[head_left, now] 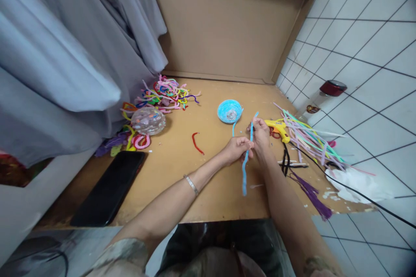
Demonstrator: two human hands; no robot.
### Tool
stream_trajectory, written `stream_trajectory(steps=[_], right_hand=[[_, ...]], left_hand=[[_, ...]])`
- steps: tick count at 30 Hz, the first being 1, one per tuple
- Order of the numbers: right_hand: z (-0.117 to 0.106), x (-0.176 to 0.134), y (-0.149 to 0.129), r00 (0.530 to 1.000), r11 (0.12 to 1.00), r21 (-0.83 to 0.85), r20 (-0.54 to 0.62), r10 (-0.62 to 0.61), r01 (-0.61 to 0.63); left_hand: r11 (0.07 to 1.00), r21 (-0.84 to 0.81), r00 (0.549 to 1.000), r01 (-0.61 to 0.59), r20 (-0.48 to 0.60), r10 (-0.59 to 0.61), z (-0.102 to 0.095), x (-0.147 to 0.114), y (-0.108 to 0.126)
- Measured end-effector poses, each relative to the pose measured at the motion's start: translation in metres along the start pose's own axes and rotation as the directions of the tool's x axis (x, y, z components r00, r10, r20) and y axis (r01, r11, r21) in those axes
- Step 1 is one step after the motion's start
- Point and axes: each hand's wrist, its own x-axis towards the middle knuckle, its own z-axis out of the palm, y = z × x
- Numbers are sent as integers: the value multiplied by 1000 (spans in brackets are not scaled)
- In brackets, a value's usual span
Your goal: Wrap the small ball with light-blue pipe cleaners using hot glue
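Note:
A light-blue pipe cleaner (245, 177) runs upright between my two hands, its lower end dangling over the table. My left hand (238, 149) pinches it around the middle. Higher up, my right hand (260, 134) grips it, and its tip pokes out above the fingers. Just beyond, to the left of my right hand, lies a round coil of blue pipe cleaner (224, 112) shaped like a shallow bowl, with a silvery-white centre (231, 115). From the coil's right side a loose blue strand trails toward my hands. A yellow glue gun (280, 130) rests right beside my right hand.
Bundled pipe cleaners (312, 138), a purple tassel (310, 194) and a red-lidded jar (320, 99) are on the right. A red piece (196, 143) lies mid-table. Leftward are a phone (108, 188), a clear ball (148, 121) and tangled pipe cleaners (167, 91). Cardboard (221, 21) stands behind.

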Motion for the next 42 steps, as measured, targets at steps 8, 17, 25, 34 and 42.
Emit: stream_trajectory(steps=[8, 17, 25, 34, 42], right_hand=[[3, -9, -7, 994, 992, 94, 84, 74, -82], [27, -37, -11, 848, 942, -78, 416, 328, -326], [35, -45, -14, 871, 941, -58, 364, 330, -332], [35, -46, -17, 851, 916, -127, 339, 402, -382], [39, -56, -13, 826, 903, -196, 365, 429, -383]], left_hand=[[937, 58, 875, -344, -341, 343, -26, 10, 16], [946, -54, 876, -321, -398, 274, -39, 11, 20], [941, 45, 813, -336, -491, 314, -44, 14, 23], [951, 41, 807, -305, -519, 281, -43, 12, 27], [944, 4, 711, -329, -656, 251, -62, 12, 39]])
